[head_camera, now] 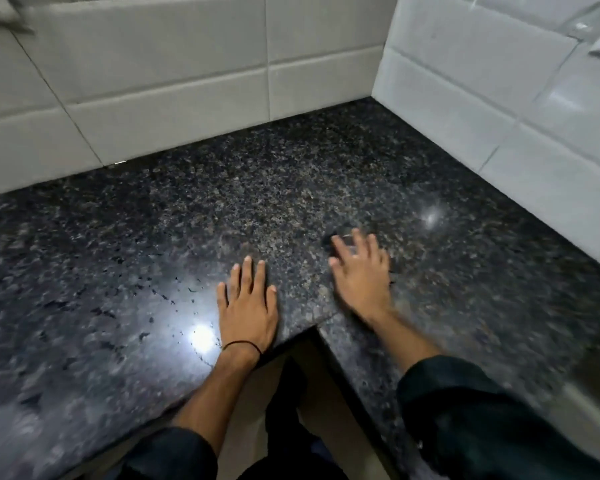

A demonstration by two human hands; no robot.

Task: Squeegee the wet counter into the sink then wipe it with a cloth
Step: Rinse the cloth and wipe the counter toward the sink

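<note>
looking down, head view: we see a dark speckled stone counter [291, 188] that runs in an l-shape into a tiled corner.
counter: it fills most of the view, meets the back wall [187, 81] along its far edge and the right wall [499, 98] along its right edge; its front edge makes an inner corner low in the middle.
surface: glossy, with a bright glare [201, 337] near the front edge, just left of the inner corner; whether it is wet we cannot tell.
left hand [248, 306]: palm down and flat on the counter just behind the inner corner, beside the glare.
left fingers [246, 275]: straight, close together, pointing at the back wall, holding nothing.
band [242, 345]: a thin black loop round the left wrist, at the counter's front edge.
right hand [361, 271]: palm down over the right run of the counter, near the left hand but apart from it, blurred; whether it touches the stone we cannot tell.
right fingers [359, 242]: spread wide and straight, holding nothing we can make out.
dark patch [333, 239]: a small blurred spot at the right fingertips; what it is we cannot tell.
sleeves [465, 410]: dark, covering both forearms near the bottom edge.
</note>
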